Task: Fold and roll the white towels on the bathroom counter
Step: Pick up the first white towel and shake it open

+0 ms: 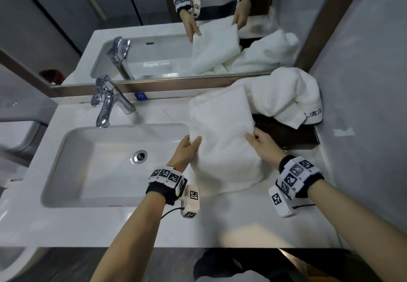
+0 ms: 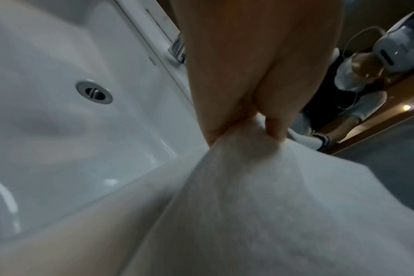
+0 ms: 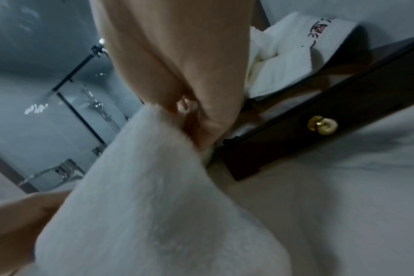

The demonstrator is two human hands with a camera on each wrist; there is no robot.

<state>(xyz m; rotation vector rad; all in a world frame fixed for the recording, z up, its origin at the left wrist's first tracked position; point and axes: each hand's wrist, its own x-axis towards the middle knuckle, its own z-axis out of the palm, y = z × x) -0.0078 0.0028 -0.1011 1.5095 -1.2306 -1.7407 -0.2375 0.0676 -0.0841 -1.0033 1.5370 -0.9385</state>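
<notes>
White towel [image 1: 222, 136] on the counter [image 1: 220, 220] beside the sink [image 1: 105, 162] is pinched at its side edges by left hand [image 1: 187, 149] and right hand [image 1: 262, 141] — uneven tension risked, so layers may skew or slip basinward.

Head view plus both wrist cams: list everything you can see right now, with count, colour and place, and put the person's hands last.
Folded towel: one, white, on the counter right of the basin, held at both side edges.
Crumpled towel: one heap, white with dark lettering, back right corner, partly on the dark box.
Dark box: one, dark brown with a brass knob, right of the folded towel.
Faucet: one, chrome, behind the basin.
Basin: one, white, left; chrome drain.
Counter: one, white marble.
Mirror: one, behind the counter.
Left hand: pinches the towel's left edge.
Right hand: pinches the towel's right edge.
</notes>
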